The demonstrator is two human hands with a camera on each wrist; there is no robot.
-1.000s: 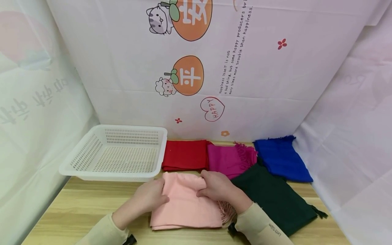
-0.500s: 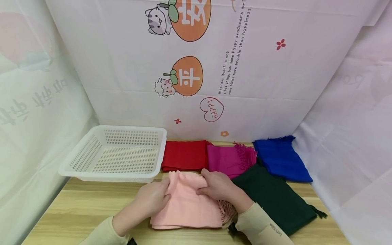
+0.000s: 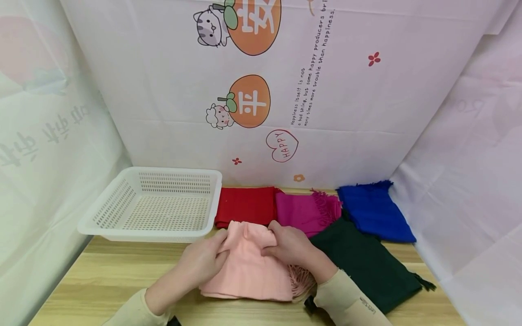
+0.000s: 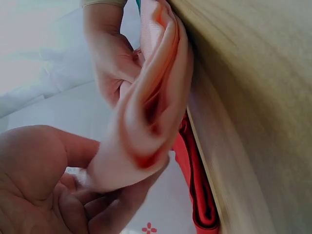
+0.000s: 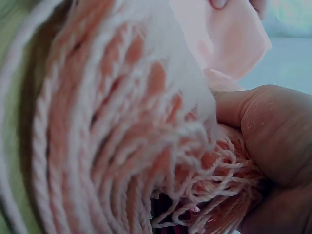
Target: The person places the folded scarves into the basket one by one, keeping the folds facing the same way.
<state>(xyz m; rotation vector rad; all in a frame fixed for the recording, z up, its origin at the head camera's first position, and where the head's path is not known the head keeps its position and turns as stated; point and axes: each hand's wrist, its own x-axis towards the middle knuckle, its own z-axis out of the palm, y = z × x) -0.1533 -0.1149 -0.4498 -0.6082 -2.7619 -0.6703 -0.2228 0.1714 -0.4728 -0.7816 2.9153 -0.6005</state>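
Observation:
A folded pink scarf (image 3: pixel 257 276) lies at the front middle of the wooden table, its far edge lifted and bunched. My left hand (image 3: pixel 204 258) grips its far left corner, thumb on top and fingers beneath, as the left wrist view shows. At the far right side my right hand (image 3: pixel 291 244) pinches the same scarf. Twisted fringe (image 5: pixel 131 146) hangs from the scarf's right end, close to the right wrist camera. Behind the scarf lies a folded red scarf (image 3: pixel 246 206), seen edge-on in the left wrist view.
A white plastic basket (image 3: pixel 212 208) stands at the back left. Right of the red scarf are a folded magenta scarf (image 3: pixel 299 210), a blue scarf (image 3: pixel 377 213) and a dark green scarf (image 3: pixel 363 262). White printed cloth (image 3: pixel 326 154) walls the back and sides.
My left hand has moved slightly right and gathered the pink scarf's far left corner inward. The far edge has risen and bunched. My right hand has barely moved and keeps its hold.

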